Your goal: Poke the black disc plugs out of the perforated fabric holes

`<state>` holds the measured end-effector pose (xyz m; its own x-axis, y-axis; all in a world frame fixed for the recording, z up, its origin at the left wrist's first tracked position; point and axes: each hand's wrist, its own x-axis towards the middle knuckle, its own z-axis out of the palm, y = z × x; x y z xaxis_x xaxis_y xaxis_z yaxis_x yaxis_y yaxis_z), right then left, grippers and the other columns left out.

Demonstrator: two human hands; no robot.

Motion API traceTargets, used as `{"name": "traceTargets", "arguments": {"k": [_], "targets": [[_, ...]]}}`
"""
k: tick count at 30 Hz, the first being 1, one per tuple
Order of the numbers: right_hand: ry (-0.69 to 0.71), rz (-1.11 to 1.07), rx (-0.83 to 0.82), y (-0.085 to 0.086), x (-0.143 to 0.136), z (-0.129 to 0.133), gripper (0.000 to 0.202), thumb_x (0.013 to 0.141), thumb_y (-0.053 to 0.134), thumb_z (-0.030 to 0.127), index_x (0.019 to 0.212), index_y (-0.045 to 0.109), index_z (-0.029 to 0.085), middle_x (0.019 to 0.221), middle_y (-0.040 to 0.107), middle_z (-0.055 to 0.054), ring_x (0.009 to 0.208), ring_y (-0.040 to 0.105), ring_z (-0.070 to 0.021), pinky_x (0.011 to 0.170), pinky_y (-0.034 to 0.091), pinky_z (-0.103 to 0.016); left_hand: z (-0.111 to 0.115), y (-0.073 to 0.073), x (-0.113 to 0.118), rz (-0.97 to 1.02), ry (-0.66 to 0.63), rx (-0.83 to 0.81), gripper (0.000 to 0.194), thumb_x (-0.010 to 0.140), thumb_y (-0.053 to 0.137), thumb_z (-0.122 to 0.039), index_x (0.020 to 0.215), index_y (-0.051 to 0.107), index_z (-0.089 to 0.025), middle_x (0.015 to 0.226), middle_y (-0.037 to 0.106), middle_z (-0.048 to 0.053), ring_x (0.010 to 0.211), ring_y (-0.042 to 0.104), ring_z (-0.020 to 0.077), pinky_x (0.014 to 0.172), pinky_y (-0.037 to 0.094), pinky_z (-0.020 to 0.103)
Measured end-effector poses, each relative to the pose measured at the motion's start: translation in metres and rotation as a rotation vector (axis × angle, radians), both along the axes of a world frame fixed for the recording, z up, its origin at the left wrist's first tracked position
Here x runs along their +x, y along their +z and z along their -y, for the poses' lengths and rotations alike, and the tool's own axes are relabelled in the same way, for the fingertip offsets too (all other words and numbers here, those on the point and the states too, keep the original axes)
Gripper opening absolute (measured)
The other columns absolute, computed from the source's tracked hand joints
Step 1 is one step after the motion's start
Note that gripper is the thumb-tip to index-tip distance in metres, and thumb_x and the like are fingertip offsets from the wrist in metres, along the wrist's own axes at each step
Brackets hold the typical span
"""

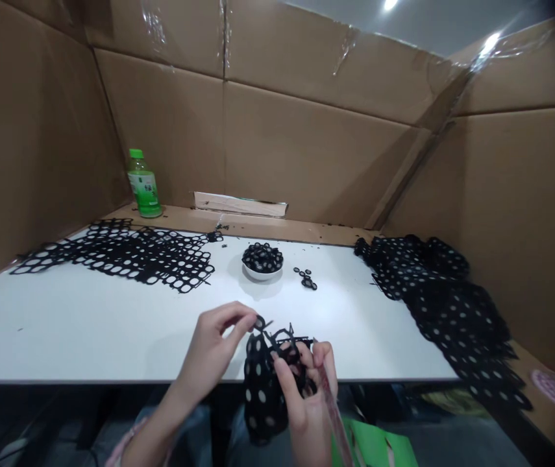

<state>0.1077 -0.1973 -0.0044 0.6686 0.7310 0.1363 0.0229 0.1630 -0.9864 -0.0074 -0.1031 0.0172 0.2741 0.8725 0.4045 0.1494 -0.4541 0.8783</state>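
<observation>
Over the table's front edge, my left hand (223,334) pinches a small black ring (259,322) between thumb and forefinger. Just right of it, my right hand (306,389) is closed round a bunched black sheet with round pale spots (263,395), which hangs below the table edge. Loose black strips stick up from the sheet between the two hands. A thin, long reddish tool or strip (333,408) also lies in my right hand; its exact form is blurred. Farther back, a white bowl (261,275) holds a heap of black rings (262,256).
Black lattice netting (145,253) spreads over the white table (87,324) at left. Spotted black sheets (457,311) are piled at right. Several loose rings (308,283) lie beside the bowl. A green bottle (145,188) stands back left; cardboard walls (301,143) surround the table.
</observation>
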Motion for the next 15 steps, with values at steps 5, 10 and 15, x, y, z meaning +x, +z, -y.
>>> {"name": "traceTargets", "arguments": {"k": [5,10,15], "targets": [[-0.058,-0.042,0.017,-0.005,0.017,0.005,0.035,0.07,0.073,0.037,0.08,0.043,0.023,0.078,0.063,0.0,0.074,0.065,-0.0174,0.068,0.051,-0.024,-0.073,0.038,-0.009,0.077,0.251,0.235,0.015,0.084,0.055,-0.028,0.078,0.064,-0.017,0.074,0.067,0.002,0.067,0.061,0.0147,0.061,0.047,0.022],[-0.012,-0.085,0.072,-0.006,0.026,0.004,0.041,0.069,0.075,0.039,0.077,0.037,0.025,0.074,0.065,0.001,0.065,0.066,-0.0165,0.064,0.053,-0.026,-0.135,0.058,0.037,-0.412,0.014,0.561,0.017,0.086,0.053,-0.023,0.08,0.068,-0.016,0.083,0.07,0.005,0.079,0.063,0.0175,0.073,0.047,0.027],[-0.031,-0.115,0.132,-0.011,0.036,0.005,0.044,0.066,0.076,0.046,0.075,0.037,0.027,0.073,0.066,0.002,0.062,0.067,-0.019,0.062,0.055,-0.03,-0.176,0.051,0.08,-0.689,-0.203,0.588,0.011,0.082,0.061,-0.02,0.075,0.069,-0.017,0.084,0.069,0.005,0.082,0.063,0.0198,0.076,0.049,0.031]]}}
